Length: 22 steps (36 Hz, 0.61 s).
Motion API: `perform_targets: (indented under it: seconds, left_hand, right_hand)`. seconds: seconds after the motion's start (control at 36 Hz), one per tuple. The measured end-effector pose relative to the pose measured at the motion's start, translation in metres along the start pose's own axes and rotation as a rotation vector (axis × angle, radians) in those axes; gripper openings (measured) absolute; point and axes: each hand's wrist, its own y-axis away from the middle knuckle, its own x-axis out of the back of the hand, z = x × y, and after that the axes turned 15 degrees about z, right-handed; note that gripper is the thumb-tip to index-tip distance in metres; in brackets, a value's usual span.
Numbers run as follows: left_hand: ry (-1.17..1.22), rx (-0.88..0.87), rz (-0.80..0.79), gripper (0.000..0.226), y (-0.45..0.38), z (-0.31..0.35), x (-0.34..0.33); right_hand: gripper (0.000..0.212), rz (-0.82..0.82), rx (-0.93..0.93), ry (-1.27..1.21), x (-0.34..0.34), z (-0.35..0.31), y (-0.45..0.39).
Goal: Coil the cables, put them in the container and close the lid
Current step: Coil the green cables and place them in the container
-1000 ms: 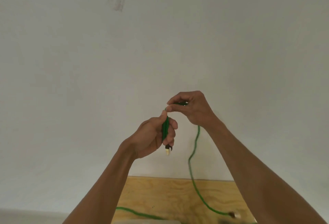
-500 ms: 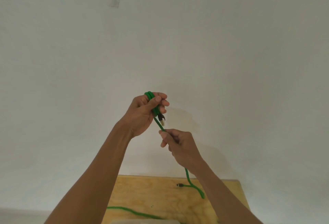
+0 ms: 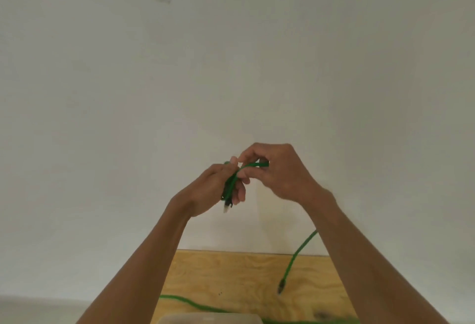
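Observation:
A green cable (image 3: pixel 232 182) is held up in front of the white wall, folded into a few loops. My left hand (image 3: pixel 208 192) is closed around the loops, and a clear plug hangs below its fingers. My right hand (image 3: pixel 280 172) pinches a strand of the same cable just right of the left hand. The cable's free end (image 3: pixel 295 256) dangles past my right forearm, its plug hovering over the wooden table (image 3: pixel 231 274). A second green cable (image 3: pixel 190 302) lies on the table. The pale rim of a translucent container (image 3: pixel 209 318) shows at the bottom edge.
The white wall fills most of the view, with a grey smudge at the top. The table's far edge meets the wall. A grey floor strip shows at the lower left.
My right hand has risen from below the left hand to beside it, carrying a strand up to the loops. The left hand has dropped slightly. The free end has swung to the right.

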Motion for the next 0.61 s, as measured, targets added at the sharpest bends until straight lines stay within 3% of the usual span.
perform_targets:
  seconds: [0.08,0.19,0.33,0.42,0.53,0.61]
  left_hand:
    - [0.149,0.121,-0.066,0.071,0.01,0.004,-0.011]
    - [0.371,0.16,-0.14,0.062,0.02,0.01,-0.019]
    - [0.509,0.09,-0.221,0.042,0.026,0.012,-0.03]
    - [0.564,0.017,-0.186,0.035,0.022,0.016,-0.036]
    - [0.559,-0.071,-0.051,0.033,0.009,0.024,-0.038]
    - [0.486,-0.116,0.005,0.031,-0.001,0.027,-0.033]
  right_hand:
    - [0.019,-0.03,-0.011,-0.152,0.006,-0.001,-0.013]
    - [0.017,-0.013,-0.083,-0.405,0.004,0.011,-0.019]
    - [0.008,0.051,-0.265,-0.666,-0.013,0.032,0.0]
    - [0.009,0.058,-0.368,-0.789,-0.027,0.036,0.022]
    - [0.046,0.125,-0.549,-0.629,-0.048,0.032,0.052]
    - [0.031,0.133,-0.579,-0.604,-0.055,0.026,0.067]
